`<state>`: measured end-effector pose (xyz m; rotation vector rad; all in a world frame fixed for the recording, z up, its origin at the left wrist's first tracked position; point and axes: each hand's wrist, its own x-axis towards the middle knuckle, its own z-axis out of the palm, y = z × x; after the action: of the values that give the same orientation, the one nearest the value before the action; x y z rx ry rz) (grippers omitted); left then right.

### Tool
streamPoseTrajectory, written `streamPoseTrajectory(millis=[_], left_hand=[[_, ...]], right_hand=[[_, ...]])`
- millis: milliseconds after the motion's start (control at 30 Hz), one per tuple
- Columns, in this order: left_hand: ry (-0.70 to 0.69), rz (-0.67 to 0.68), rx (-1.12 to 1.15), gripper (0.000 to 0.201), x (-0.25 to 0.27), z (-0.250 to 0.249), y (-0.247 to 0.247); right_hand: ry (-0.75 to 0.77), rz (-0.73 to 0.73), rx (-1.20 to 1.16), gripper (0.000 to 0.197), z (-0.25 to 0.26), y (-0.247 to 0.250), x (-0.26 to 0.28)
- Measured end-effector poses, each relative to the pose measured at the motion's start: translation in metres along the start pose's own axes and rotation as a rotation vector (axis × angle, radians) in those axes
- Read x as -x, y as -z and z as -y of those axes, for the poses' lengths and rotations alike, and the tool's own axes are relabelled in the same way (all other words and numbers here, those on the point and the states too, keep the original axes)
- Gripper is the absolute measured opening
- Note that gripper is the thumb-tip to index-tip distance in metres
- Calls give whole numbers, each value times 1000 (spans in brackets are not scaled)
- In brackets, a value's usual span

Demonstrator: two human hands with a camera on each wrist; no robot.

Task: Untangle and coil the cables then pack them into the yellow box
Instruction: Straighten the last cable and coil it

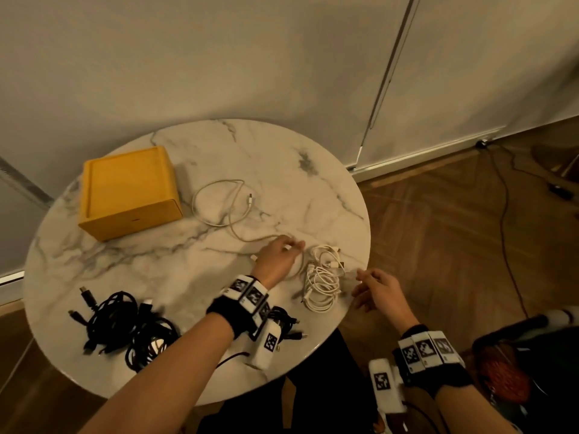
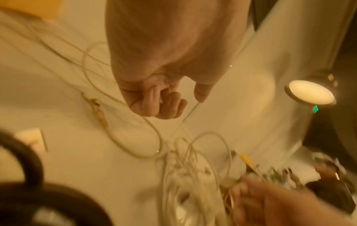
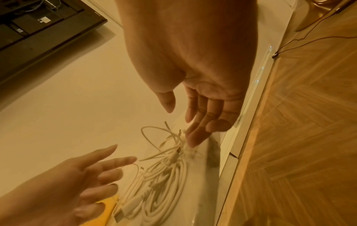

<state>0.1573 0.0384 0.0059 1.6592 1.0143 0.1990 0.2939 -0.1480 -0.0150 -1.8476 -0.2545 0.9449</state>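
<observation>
The yellow box (image 1: pixel 128 192) sits closed at the back left of the round marble table (image 1: pixel 282 170). A long beige cable (image 1: pixel 219 202) loops from beside the box toward my left hand (image 1: pixel 288 247). In the left wrist view the left hand (image 2: pixel 183 105) has its fingers curled and the thin cable runs off its thumb tip. A tangled bundle of white cables (image 1: pixel 322 277) lies just right of that hand. My right hand (image 1: pixel 363 286) hovers at the table's right edge, and its straight fingers (image 3: pixel 195 137) reach the white bundle (image 3: pixel 164 175). A heap of black cables (image 1: pixel 125 324) lies front left.
The wall stands directly behind the table. Wood floor lies to the right, with a dark cord (image 1: pixel 504 233) trailing across it. A dark bag (image 1: pixel 517 364) with something red inside sits at the lower right. Bare marble shows between the box and the black heap.
</observation>
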Motion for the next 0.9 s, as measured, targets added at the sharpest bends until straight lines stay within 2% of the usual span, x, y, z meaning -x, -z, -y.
streamPoseTrajectory(millis=[100,167,200,267,333,467,567,633,733,900], left_hand=[[97,6,331,17,7,-7,40],[88,8,409,19,13,-3,68],[72,-5,376,19,15,2,79],[-1,-52,151,17,15,15,92],[-158,-57,-203,16,11,28,94],[-401,192,-849,39,-4,38,75],[-550,268,-1238,27,-11,31,67],[-594,283,-1409,23,-9,29,70],[-523,286,-1389,20,-3,24,87],[-486,173,-968,16,16,3,128]], right_hand=[[16,18,9,18,-3,5,7],[27,27,20,17,-4,6,11],[32,28,24,16,-4,5,12],[48,36,42,14,-3,4,15],[79,48,68,13,0,3,19],[146,105,126,16,7,0,31],[209,164,157,16,19,-7,42],[247,228,171,16,28,-12,47],[298,309,248,16,43,-22,49],[399,326,284,13,71,-48,45]])
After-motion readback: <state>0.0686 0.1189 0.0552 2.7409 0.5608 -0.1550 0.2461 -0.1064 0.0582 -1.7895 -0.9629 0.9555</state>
